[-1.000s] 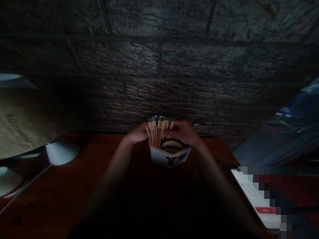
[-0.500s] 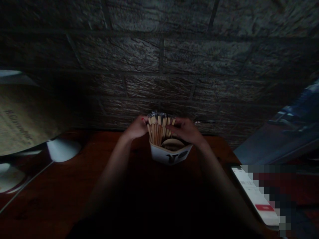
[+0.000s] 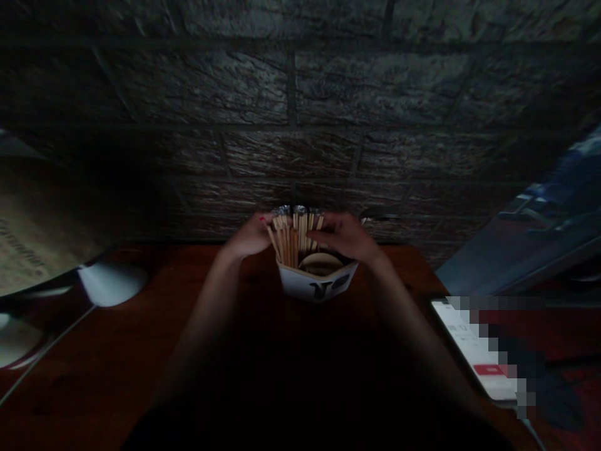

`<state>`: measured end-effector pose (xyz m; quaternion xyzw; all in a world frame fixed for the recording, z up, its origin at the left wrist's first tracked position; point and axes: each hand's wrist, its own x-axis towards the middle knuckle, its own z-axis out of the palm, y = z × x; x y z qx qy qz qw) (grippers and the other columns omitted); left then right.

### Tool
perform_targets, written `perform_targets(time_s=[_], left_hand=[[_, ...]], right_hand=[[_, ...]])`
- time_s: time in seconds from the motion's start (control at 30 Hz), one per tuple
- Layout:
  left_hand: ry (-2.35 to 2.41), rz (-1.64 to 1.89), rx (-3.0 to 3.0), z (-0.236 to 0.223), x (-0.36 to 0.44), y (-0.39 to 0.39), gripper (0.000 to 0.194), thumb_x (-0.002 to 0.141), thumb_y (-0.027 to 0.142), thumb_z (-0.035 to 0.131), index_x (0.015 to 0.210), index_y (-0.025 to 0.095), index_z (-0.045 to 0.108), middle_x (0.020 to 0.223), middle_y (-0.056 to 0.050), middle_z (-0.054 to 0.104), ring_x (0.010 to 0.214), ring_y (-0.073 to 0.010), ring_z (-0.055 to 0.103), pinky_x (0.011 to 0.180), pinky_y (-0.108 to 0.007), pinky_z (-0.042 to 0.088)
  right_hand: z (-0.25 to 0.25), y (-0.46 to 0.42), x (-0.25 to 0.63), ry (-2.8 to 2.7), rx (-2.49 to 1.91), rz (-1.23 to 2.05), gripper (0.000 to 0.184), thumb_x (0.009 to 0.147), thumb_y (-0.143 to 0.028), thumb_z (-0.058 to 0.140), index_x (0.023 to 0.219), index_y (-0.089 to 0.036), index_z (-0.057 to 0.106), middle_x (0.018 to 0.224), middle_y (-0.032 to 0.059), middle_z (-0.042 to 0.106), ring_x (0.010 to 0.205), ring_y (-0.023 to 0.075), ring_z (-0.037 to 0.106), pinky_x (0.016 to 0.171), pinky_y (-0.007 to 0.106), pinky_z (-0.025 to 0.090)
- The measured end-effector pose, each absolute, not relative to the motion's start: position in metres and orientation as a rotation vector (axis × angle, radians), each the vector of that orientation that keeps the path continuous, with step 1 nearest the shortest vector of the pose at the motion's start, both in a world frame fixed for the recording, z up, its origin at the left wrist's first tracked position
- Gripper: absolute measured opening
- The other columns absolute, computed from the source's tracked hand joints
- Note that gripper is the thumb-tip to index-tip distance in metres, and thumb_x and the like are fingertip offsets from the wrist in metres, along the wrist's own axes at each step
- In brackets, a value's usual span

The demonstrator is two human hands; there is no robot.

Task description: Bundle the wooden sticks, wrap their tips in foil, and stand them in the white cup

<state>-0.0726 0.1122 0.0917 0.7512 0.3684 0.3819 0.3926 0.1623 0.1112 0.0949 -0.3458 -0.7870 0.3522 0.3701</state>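
A white box (image 3: 305, 285) with dark lettering on its front stands on the wooden table near the wall. Thin wooden sticks (image 3: 300, 235) rise from it, several with shiny clear wrapping at their tops. In front of them on the right is a round brown piece (image 3: 322, 259), too dark to name. My left hand (image 3: 251, 237) is closed around the left side of the sticks, its fingertips partly hidden behind them. From the right, my right hand (image 3: 346, 237) curls its fingers against the sticks, above the box's rim.
A brick-patterned wall (image 3: 282, 150) rises right behind the box. On the left are a large tan printed shape (image 3: 28, 232), a white cone-like object (image 3: 113, 283) and a thin cord (image 3: 51, 351). A lit phone (image 3: 474, 351) lies by the table's right edge.
The view has shifted a little, so the box and both hands appear slightly higher and further left. Both hands stay at the sticks, with only slight finger shifts.
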Motion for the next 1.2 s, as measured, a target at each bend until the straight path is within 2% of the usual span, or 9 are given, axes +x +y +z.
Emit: perform_targets(time_s=[0.27, 0.43, 0.53, 0.63, 0.77, 0.93, 1.1, 1.2], left_hand=[[0.917, 0.964, 1.78, 0.093, -0.073, 0.111, 0.038, 0.069, 0.025, 0.084, 0.104, 0.014, 0.075, 0.1, -0.007, 0.078, 0.088, -0.0199, 0.072, 0.085, -0.033, 0.056], [0.901, 0.906, 1.743, 0.1, -0.081, 0.105, 0.044, 0.07, 0.024, 0.083, 0.112, 0.015, 0.072, 0.099, -0.006, 0.078, 0.089, -0.019, 0.072, 0.089, -0.035, 0.056], [0.915, 0.87, 1.793, 0.107, -0.085, 0.1, 0.034, 0.073, 0.024, 0.08, 0.105, 0.015, 0.075, 0.098, -0.006, 0.079, 0.09, -0.0191, 0.073, 0.091, -0.036, 0.055], [0.948, 0.86, 1.88, 0.113, -0.084, 0.096, 0.021, 0.081, 0.025, 0.073, 0.099, 0.015, 0.077, 0.094, -0.006, 0.079, 0.087, -0.0186, 0.072, 0.089, -0.034, 0.055], [0.931, 0.85, 1.956, 0.115, -0.078, 0.094, 0.021, 0.086, 0.023, 0.067, 0.103, 0.016, 0.076, 0.093, -0.005, 0.079, 0.084, -0.0172, 0.072, 0.081, -0.03, 0.055], [0.88, 0.852, 1.998, 0.114, -0.073, 0.095, 0.023, 0.086, 0.016, 0.062, 0.105, 0.016, 0.075, 0.097, -0.005, 0.079, 0.084, -0.0161, 0.07, 0.081, -0.029, 0.053], [0.805, 0.869, 2.026, 0.112, -0.076, 0.096, 0.03, 0.084, 0.011, 0.06, 0.11, 0.016, 0.073, 0.103, -0.005, 0.078, 0.087, -0.0159, 0.069, 0.085, -0.03, 0.052], [0.83, 0.874, 1.991, 0.109, -0.076, 0.097, 0.029, 0.083, 0.01, 0.059, 0.108, 0.016, 0.073, 0.097, -0.005, 0.078, 0.083, -0.0163, 0.07, 0.083, -0.031, 0.053]], right_hand=[[0.101, 0.108, 0.164, -2.065, -0.979, 0.789, 0.021, 0.083, -0.034, 0.066, 0.089, -0.016, 0.074, 0.072, 0.0004, 0.067, 0.063, 0.0124, 0.056, 0.058, 0.024, 0.041], [0.102, 0.107, 0.166, -2.058, -1.003, 0.866, 0.019, 0.084, -0.033, 0.065, 0.089, -0.015, 0.071, 0.07, 0.0005, 0.065, 0.06, 0.0127, 0.058, 0.056, 0.025, 0.042], [0.103, 0.106, 0.166, -2.061, -1.009, 0.888, 0.014, 0.088, -0.029, 0.06, 0.084, -0.017, 0.066, 0.068, 0.0002, 0.064, 0.058, 0.0129, 0.059, 0.056, 0.026, 0.044], [0.103, 0.104, 0.163, -2.095, -1.011, 0.791, 0.016, 0.091, -0.026, 0.056, 0.078, -0.018, 0.063, 0.065, -0.0006, 0.064, 0.056, 0.0125, 0.059, 0.057, 0.026, 0.044], [0.102, 0.103, 0.159, -2.125, -0.98, 0.724, 0.014, 0.091, -0.024, 0.056, 0.086, -0.018, 0.068, 0.069, -0.0004, 0.067, 0.061, 0.0131, 0.061, 0.062, 0.027, 0.046], [0.099, 0.103, 0.156, -2.08, -0.911, 0.804, 0.018, 0.086, -0.026, 0.065, 0.102, -0.02, 0.072, 0.093, 0.0028, 0.075, 0.078, 0.0158, 0.066, 0.071, 0.028, 0.05], [0.091, 0.109, 0.152, -2.033, -0.959, 0.825, 0.019, 0.087, -0.035, 0.065, 0.095, -0.019, 0.072, 0.081, 0.0022, 0.073, 0.065, 0.0141, 0.063, 0.064, 0.028, 0.05], [0.087, 0.112, 0.151, -2.024, -0.96, 0.826, 0.02, 0.087, -0.038, 0.064, 0.093, -0.02, 0.071, 0.082, 0.0026, 0.073, 0.066, 0.0143, 0.064, 0.062, 0.027, 0.05]])
